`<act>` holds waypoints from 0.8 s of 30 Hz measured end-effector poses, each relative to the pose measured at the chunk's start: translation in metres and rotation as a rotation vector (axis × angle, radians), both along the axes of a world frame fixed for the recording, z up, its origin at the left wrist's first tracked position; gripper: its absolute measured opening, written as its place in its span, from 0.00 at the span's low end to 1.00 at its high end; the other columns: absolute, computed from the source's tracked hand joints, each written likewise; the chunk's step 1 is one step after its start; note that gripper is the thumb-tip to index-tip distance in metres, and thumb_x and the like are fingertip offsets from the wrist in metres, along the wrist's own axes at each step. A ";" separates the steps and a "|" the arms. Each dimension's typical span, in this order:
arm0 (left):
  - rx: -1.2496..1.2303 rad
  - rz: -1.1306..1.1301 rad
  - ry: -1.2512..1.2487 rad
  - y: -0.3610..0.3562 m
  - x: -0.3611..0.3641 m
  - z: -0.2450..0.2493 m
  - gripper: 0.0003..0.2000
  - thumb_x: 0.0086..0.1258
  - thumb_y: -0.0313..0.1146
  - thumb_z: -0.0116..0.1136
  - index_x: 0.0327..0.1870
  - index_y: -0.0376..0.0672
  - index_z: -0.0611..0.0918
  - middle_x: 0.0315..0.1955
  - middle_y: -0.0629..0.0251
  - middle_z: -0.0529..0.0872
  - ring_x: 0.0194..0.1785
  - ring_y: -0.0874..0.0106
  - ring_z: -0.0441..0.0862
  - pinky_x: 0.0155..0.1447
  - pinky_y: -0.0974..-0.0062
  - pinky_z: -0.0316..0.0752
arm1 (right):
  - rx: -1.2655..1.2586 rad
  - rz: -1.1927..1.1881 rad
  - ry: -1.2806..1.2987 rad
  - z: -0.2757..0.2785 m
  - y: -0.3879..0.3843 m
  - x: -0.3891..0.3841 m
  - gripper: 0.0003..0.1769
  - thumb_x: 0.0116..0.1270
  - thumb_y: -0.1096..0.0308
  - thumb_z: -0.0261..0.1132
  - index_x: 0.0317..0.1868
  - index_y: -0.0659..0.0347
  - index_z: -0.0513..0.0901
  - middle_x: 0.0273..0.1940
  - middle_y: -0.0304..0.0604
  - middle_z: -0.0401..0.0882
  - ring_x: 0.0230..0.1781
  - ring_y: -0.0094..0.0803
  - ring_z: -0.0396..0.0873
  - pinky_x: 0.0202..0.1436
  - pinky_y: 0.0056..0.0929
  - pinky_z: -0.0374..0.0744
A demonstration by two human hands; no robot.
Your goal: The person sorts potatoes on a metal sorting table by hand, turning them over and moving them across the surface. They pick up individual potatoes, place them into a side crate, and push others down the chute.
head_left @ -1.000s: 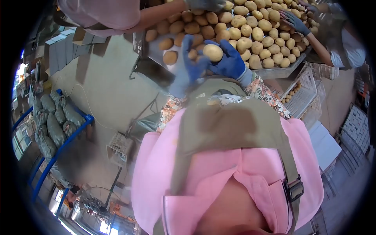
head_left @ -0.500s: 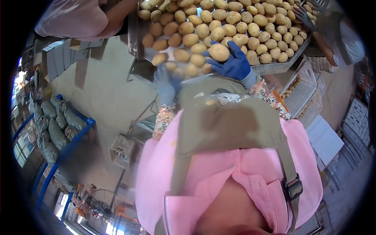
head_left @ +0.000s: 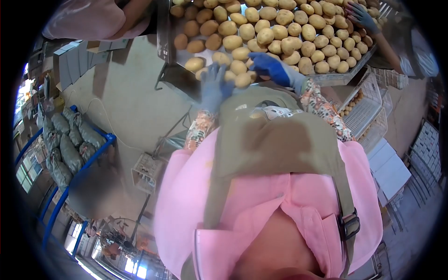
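Many potatoes [head_left: 308, 32] lie on a metal-edged sorting table [head_left: 164, 37] at the top of the view. My left hand [head_left: 215, 86], in a grey-blue glove, rests at the table's near edge, its fingers spread over and against potatoes near the front. To its right is my right hand [head_left: 275, 69], in a blue glove, beside potatoes at the same edge. Its fingers point left and look partly curled. Whether anything is under them is hidden. Both forearms wear flower-patterned sleeves.
A co-worker's gloved hand [head_left: 361, 17] reaches onto the potatoes at upper right. Another person's arm [head_left: 133, 16] is at upper left. Plastic crates [head_left: 361, 112] stand right of the table. Filled sacks [head_left: 70, 156] lie on a blue-framed cart [head_left: 111, 138] at left.
The large potato that my right hand held is no longer in its fingers, and the hand has turned leftward. My left hand has moved right and up onto the potatoes.
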State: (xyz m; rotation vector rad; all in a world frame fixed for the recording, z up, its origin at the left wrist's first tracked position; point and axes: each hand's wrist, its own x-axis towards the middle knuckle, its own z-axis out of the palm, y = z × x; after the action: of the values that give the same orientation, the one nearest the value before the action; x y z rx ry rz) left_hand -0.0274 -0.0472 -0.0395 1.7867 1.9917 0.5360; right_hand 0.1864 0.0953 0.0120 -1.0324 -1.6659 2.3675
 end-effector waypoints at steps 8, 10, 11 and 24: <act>0.067 0.349 0.152 -0.046 -0.029 -0.002 0.25 0.70 0.44 0.53 0.67 0.49 0.72 0.59 0.55 0.76 0.62 0.51 0.71 0.67 0.56 0.63 | 0.782 0.454 -0.528 0.013 -0.003 0.060 0.23 0.72 0.61 0.56 0.67 0.48 0.72 0.69 0.45 0.66 0.67 0.37 0.68 0.65 0.31 0.70; -0.064 0.277 -0.171 -0.023 -0.011 0.058 0.22 0.71 0.44 0.52 0.64 0.47 0.75 0.54 0.54 0.81 0.56 0.53 0.77 0.61 0.61 0.70 | 0.724 0.521 -0.512 0.015 -0.023 0.038 0.22 0.72 0.61 0.56 0.66 0.50 0.72 0.66 0.44 0.68 0.64 0.36 0.69 0.64 0.31 0.70; -0.139 0.362 -0.360 -0.020 -0.003 0.049 0.22 0.72 0.47 0.51 0.61 0.45 0.77 0.48 0.53 0.84 0.50 0.54 0.82 0.56 0.63 0.75 | 0.633 0.476 -0.428 0.018 -0.023 0.033 0.22 0.72 0.61 0.56 0.66 0.51 0.72 0.65 0.44 0.68 0.63 0.35 0.70 0.63 0.31 0.71; -0.267 0.557 -0.686 0.013 0.007 -0.007 0.24 0.59 0.42 0.69 0.48 0.36 0.72 0.37 0.61 0.79 0.38 0.70 0.78 0.45 0.72 0.76 | 0.550 -0.424 -0.303 0.001 0.017 0.082 0.21 0.73 0.62 0.57 0.62 0.65 0.73 0.49 0.40 0.79 0.46 0.26 0.76 0.54 0.29 0.75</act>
State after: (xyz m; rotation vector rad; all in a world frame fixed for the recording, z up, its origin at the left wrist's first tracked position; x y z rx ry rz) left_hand -0.0206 -0.0343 -0.0464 0.7210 1.9004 0.8578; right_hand 0.2685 0.1128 0.0128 -1.4775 -1.8030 1.4337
